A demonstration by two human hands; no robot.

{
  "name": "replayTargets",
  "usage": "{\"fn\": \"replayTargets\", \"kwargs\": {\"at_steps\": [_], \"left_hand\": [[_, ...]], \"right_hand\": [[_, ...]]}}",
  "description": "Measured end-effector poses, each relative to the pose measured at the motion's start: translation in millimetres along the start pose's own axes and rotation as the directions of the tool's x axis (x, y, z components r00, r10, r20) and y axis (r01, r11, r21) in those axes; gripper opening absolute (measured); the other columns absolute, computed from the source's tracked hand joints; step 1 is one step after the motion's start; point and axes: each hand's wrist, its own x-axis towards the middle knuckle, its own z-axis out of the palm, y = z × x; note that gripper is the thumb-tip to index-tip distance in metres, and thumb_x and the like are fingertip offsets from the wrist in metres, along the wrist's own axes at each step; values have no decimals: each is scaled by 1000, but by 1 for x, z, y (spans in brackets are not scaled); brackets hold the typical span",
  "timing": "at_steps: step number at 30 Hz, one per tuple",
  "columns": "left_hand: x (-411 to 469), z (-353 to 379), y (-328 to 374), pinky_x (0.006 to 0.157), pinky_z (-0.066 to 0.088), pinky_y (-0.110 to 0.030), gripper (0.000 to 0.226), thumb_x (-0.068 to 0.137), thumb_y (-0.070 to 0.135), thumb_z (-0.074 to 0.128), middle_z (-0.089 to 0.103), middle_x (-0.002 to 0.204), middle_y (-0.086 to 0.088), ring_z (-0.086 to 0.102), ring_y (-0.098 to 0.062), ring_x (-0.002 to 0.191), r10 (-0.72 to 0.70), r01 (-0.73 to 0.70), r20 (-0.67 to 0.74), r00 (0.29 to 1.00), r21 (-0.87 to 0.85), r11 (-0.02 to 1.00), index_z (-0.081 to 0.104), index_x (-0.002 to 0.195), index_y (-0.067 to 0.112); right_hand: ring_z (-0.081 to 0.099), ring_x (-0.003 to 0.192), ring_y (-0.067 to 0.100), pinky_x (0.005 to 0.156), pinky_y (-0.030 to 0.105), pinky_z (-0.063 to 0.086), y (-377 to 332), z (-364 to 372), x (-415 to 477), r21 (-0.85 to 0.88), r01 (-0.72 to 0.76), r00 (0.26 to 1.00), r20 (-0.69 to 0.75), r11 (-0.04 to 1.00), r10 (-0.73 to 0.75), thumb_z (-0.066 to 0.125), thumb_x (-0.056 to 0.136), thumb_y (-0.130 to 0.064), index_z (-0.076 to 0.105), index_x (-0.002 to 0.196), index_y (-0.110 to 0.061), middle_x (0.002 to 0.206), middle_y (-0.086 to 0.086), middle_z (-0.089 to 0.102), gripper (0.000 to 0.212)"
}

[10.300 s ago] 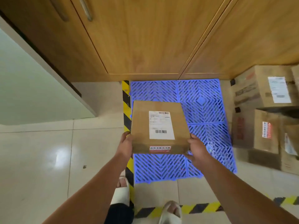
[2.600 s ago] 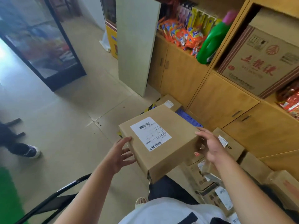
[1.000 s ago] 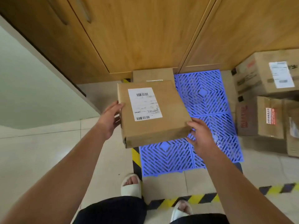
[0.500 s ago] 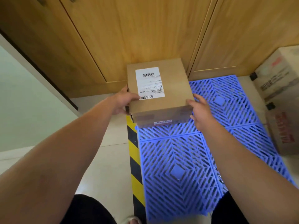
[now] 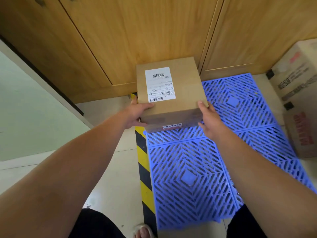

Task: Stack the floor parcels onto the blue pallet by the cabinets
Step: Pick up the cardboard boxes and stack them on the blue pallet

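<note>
A brown cardboard parcel [image 5: 186, 90] with a white shipping label sits on top of a second parcel [image 5: 172, 127], whose front edge with a red-and-white sticker shows just beneath it. Both are at the far left corner of the blue lattice pallet [image 5: 188, 170], against the cabinets. My left hand [image 5: 138, 114] grips the top parcel's near left corner, thumb on its top face. My right hand [image 5: 208, 118] holds the near right corner, thumb up on the edge.
Wooden cabinet doors [image 5: 137, 31] rise right behind the pallet. Stacked cartons [image 5: 299, 93] stand on the floor along the pallet's right side. Yellow-black hazard tape [image 5: 144, 169] runs along its left edge. A pale panel [image 5: 25, 109] leans at the left.
I have carried the parcel forward and down over the pallet. It now rests on the parcel in the far left corner, and both hands have shifted to its near corners.
</note>
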Motion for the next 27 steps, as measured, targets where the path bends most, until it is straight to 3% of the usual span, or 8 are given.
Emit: {"fn": "replayTargets", "kwargs": {"at_steps": [3, 6, 9, 12, 15, 19, 23, 27], "left_hand": [[2, 0, -4, 82, 59, -47, 66, 83, 39, 75, 52, 132, 5, 57, -26, 114, -10, 10, -1, 1000, -11, 1000, 36, 136, 36], [6, -3, -1, 77, 59, -47, 63, 84, 41, 73, 52, 127, 1, 59, -27, 103, -37, 37, 18, 999, 16, 999, 37, 135, 34], [3, -1, 1, 83, 56, -57, 65, 84, 51, 68, 53, 125, -2, 61, -36, 103, -68, 68, 1, 998, 79, 995, 34, 137, 35], [-13, 6, -2, 105, 39, -55, 76, 82, 60, 60, 44, 143, -3, 47, -34, 128, -49, 58, -242, 969, 27, 998, 29, 146, 33], [-62, 22, -9, 106, 41, -45, 74, 76, 52, 52, 51, 137, -5, 51, -31, 122, -6, -40, -541, 841, -74, 996, 36, 145, 30], [-191, 83, -4, 69, 44, -29, 16, 93, 19, 58, 60, 90, -2, 53, -20, 81, -15, -103, -331, 943, -337, 936, 65, 107, 23], [-310, 122, 4, 70, 49, -26, 20, 96, 8, 55, 71, 94, -11, 65, -20, 79, -25, 16, -28, 999, -294, 956, 68, 111, 7], [-450, 149, 47, 67, 46, -26, 22, 95, 4, 53, 67, 95, -15, 62, -20, 74, -146, 143, 4, 989, -213, 967, 65, 113, 5]], "right_hand": [[35, 144, 22, 117, 55, 29, 1, -4, -3, -7, -3, 1000, 27, 1000, 4, 51, 101, -43, 33, 151, -34, 156, -8, 37, 54], [35, 144, 23, 117, 55, 29, 1, -6, 1, -6, -12, 999, 39, 1000, 12, 53, 100, -44, 31, 152, -34, 158, -7, 35, 57], [34, 145, 23, 113, 50, 34, 3, -7, -3, 29, -21, 1000, -2, 999, 21, 53, 99, -48, 22, 156, -36, 161, -7, 29, 67], [30, 147, 25, 112, 52, 34, 5, -13, -34, 92, -104, 988, -103, 990, 113, 50, 98, -52, 12, 158, -37, 164, -6, 21, 72], [36, 143, 26, 111, 54, 36, 13, -26, -94, 125, -210, 964, -141, 970, 227, 50, 98, -52, 25, 155, -37, 161, -4, 28, 63], [63, 110, 26, 92, 43, 46, -2, -57, -212, 233, -191, 958, -166, 954, 233, 53, 101, -24, 62, 115, -26, 129, 11, 63, 16], [70, 84, 23, 82, 38, 53, -65, -94, -314, 258, -161, 963, -171, 953, 209, 52, 101, -16, 64, 114, -10, 99, 9, 72, 19], [72, 76, 20, 74, 35, 55, -147, -149, -428, 280, -167, 949, -213, 945, 231, 55, 98, -15, 67, 106, -9, 90, 7, 75, 15]]}}
